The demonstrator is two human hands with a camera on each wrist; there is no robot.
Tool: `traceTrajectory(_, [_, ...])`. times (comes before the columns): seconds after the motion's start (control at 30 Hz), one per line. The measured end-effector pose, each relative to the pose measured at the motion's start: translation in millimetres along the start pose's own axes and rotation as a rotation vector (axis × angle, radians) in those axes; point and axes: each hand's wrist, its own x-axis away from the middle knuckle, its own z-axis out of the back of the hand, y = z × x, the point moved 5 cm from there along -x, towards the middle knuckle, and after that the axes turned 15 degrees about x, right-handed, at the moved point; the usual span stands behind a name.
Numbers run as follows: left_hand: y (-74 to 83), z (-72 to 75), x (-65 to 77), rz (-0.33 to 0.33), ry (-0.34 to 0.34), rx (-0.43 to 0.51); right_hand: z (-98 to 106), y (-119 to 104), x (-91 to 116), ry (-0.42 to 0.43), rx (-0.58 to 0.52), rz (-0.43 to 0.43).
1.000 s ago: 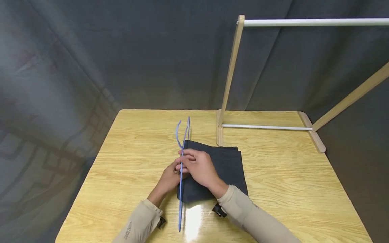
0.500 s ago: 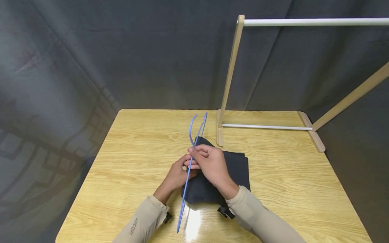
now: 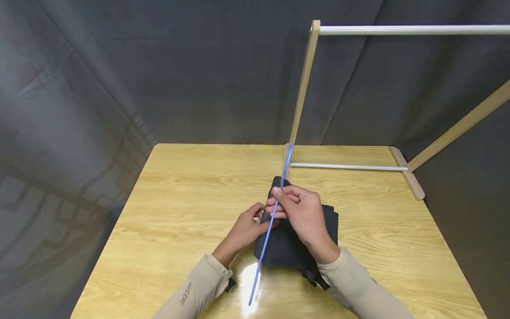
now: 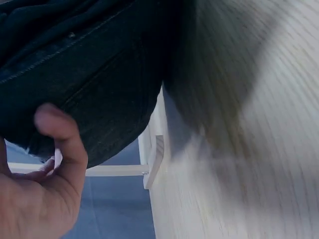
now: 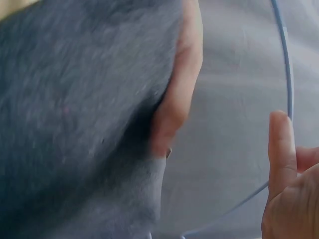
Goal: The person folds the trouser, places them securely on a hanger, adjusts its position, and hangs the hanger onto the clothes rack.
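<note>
In the head view a folded dark denim garment (image 3: 284,250) is gripped at its left edge by my left hand (image 3: 248,228), thumb on the near face. Stitched seams show on the denim (image 4: 99,89) in the left wrist view. My right hand (image 3: 306,215) pinches a thin blue clothes hanger (image 3: 264,248) between thumb and fingers, close over the garment. The hanger is seen nearly edge-on, slanting from far right to near left. From the right wrist, its curved blue bar (image 5: 288,64) runs past my thumb, beside the cloth.
A wooden rack with a white upper rail (image 3: 414,30) and a lower white bar (image 3: 350,166) stands at the back right of the wood-grain table (image 3: 191,190). Its left foot is partly covered by the hanger. Dark grey curtains (image 3: 223,79) hang behind and at both sides.
Both hands have moved to the right, carrying the garment and hanger along. The hanger has turned, its far end swinging right, and its hook no longer stands apart from the frame.
</note>
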Motion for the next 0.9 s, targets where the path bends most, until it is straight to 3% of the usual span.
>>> traceTrajectory(0.13, [-2.4,-2.4,4.3,0.038,-0.072,0.159,19,-8,-2,0.046,0.0,0.027])
traceTrajectory(0.27, [-14.6,8.9,11.1,0.091,-0.091,0.249,45,-21,-2,0.098,-0.034,0.08])
traceTrajectory(0.4, [-29.5,32.9,18.9,0.101,-0.042,0.048,71,-38,-6,0.095,-0.051,0.132])
traceTrajectory(0.57, [-36.4,60.0,27.0,0.026,0.031,-0.288,105,-54,-13,0.073,-0.036,0.154])
traceTrajectory(0.73, [-40.2,80.8,33.0,-0.017,0.128,-0.552,136,-59,-17,0.114,0.041,0.147])
traceTrajectory(0.9, [-49.7,86.7,37.5,-0.055,0.102,-0.735,159,-64,-20,0.129,0.071,0.134])
